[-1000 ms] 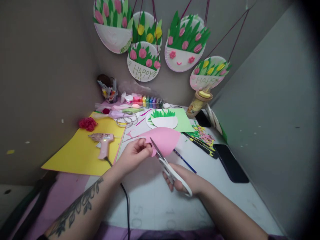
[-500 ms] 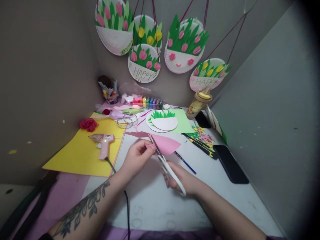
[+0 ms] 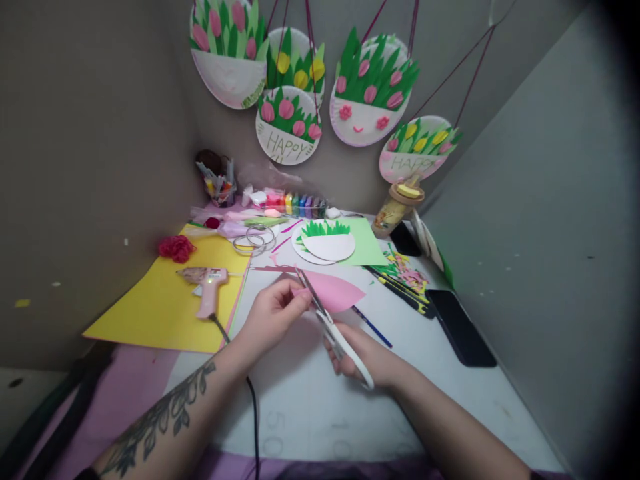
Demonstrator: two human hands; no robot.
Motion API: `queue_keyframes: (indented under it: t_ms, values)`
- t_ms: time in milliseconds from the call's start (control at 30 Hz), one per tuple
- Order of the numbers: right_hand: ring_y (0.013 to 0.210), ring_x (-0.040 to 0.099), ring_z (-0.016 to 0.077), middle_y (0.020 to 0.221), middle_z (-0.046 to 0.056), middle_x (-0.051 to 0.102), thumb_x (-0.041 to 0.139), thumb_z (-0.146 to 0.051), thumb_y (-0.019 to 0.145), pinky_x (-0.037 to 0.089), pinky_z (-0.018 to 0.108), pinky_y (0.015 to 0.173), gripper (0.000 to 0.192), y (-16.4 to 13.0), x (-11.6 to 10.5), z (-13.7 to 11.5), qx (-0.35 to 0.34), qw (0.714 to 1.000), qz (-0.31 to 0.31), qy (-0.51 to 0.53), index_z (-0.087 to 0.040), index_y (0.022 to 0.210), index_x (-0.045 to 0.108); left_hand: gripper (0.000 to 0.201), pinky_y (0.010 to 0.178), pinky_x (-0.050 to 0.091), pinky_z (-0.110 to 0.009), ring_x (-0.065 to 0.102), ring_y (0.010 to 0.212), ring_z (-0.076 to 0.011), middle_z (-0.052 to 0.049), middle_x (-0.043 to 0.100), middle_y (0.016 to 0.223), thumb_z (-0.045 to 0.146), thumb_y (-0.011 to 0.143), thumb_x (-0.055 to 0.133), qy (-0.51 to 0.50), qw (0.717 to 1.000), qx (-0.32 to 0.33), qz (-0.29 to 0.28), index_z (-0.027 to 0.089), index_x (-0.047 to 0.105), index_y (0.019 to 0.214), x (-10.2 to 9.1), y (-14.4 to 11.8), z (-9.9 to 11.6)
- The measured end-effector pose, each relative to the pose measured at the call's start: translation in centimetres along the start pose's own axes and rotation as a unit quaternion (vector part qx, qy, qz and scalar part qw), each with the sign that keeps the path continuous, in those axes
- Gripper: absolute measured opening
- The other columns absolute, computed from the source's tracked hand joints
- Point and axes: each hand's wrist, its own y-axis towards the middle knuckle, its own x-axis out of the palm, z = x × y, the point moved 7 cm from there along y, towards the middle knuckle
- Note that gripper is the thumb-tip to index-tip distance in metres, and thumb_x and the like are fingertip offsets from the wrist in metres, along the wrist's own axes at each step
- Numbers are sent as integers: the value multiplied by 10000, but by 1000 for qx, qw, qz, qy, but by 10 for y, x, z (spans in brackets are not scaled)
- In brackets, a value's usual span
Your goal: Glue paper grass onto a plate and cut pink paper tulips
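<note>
Left hand (image 3: 275, 310) pinches pink paper (image 3: 339, 291) above tabletop (image 3: 300, 413), between centre and far edge; right hand (image 3: 361, 353) grips scissors (image 3: 342, 340), blades at paper. Cutting appears unfinished. Plate (image 3: 327, 247) toward far edge already bears green grass (image 3: 326, 230).

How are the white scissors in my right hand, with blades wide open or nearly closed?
Nearly closed, it seems: the scissors show both blades close together, in one narrow line. Whether they are fully shut, I cannot tell.

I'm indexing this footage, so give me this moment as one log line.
left hand: pinching pink paper | right hand: holding white-handled scissors | blades: at paper | glue gun: on yellow sheet
</note>
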Motion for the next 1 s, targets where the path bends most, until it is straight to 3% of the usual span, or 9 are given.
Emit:
queue_keyframes:
  t_ms: [633,1000]
  values:
    - [598,437,115,685,-21,470,527,-142,604,400,213,531,181,-3,-9,-9,-9,999,-23,-26,-192,768,471,291,575,395,-216,485,599,-110,18,561,650,446,812,594,45,999,-26,11,171,586,720,-5,0,-1]
    - [617,475,127,718,-7,510,627,-247,680,438,240,567,207,-2,-6,-1,13,1000,-8,7,-186,818,486,249,617,423,-216,544,641,-107,-1,628,700,395,802,628,-36,999,-35,18,153,611,744,2,-2,-8]
